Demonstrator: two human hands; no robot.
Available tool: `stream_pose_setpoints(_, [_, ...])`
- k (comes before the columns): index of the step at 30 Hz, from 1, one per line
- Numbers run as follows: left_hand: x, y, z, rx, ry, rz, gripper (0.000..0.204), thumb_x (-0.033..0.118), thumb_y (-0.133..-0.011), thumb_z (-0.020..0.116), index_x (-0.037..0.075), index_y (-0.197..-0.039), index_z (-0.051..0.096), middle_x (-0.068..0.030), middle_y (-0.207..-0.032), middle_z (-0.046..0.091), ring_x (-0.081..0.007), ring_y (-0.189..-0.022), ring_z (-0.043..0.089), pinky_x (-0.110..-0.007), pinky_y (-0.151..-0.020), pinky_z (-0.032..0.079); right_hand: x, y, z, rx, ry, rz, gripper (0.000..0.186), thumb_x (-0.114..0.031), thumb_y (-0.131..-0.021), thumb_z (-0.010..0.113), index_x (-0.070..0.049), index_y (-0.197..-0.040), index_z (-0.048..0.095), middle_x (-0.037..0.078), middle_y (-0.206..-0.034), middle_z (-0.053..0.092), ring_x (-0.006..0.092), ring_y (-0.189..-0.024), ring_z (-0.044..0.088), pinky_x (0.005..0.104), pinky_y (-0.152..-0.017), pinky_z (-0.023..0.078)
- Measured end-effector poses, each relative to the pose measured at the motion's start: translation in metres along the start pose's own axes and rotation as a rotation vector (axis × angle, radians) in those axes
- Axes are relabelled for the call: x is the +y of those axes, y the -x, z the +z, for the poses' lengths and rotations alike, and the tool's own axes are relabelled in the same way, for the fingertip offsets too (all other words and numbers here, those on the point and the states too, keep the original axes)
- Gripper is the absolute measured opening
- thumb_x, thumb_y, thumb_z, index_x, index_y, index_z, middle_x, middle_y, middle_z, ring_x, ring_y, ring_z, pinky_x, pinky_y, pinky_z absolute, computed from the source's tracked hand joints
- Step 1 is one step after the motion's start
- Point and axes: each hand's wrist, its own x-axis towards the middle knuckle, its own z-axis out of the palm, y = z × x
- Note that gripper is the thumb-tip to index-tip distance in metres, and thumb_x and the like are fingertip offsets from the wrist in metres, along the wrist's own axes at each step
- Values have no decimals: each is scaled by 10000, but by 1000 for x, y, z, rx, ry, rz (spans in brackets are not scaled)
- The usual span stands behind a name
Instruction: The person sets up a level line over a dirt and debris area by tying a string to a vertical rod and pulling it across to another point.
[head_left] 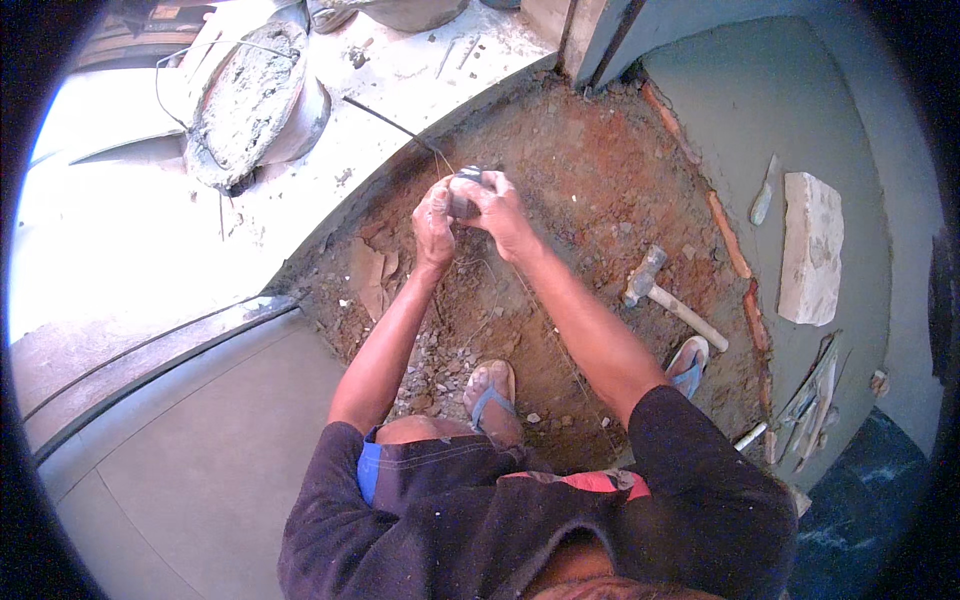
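Dirt (560,170) bare at centre, grey floor (190,430) smooth at lower left: looks part done, dirt left to do. Small dark thing (462,207) at upper middle, gripped in fingers (494,190) of right hand (506,220); left hand (434,228) close beside, hold hard to tell.

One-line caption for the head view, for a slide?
Left hand and right hand hold a small grey object over bare soil, with a hammer and a bucket of grey mix nearby.
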Motion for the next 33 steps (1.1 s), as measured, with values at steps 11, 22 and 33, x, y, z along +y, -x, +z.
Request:
stream_pose_setpoints(11, [-8, 7, -11, -65, 63, -190, 293, 332, -938, 578, 55, -904, 669, 52, -651, 545, -15, -487, 412, -211, -420, 318, -10, -2, -17, -323, 723, -78, 468, -327, -892, 600, -71, -1275, 520, 110, -1234, 569, 224, -1081, 570, 337, -880, 485])
stream_pose_setpoints(22, [-25, 11, -28, -48, 367, -491, 177, 268, -943, 586, 124, -852, 540, 83, -588, 366, -30, -440, 314, -207, -366, 238, -93, 7, -80, -380, 1505, -60, 355, -385, -847, 606, -94, -1040, 663, 152, -1018, 659, 318, -959, 618, 404, -845, 480])
stream_pose_setpoints(33, [-32, 10, -20, -4, 581, -519, 247, 349, -980, 485, 112, -922, 527, 81, -577, 314, -39, -417, 260, -217, -361, 182, -320, 21, -46, 80, 2193, -991, 245, -318, -845, 637, -102, -959, 642, 129, -989, 618, 327, -958, 589, 429, -821, 490])
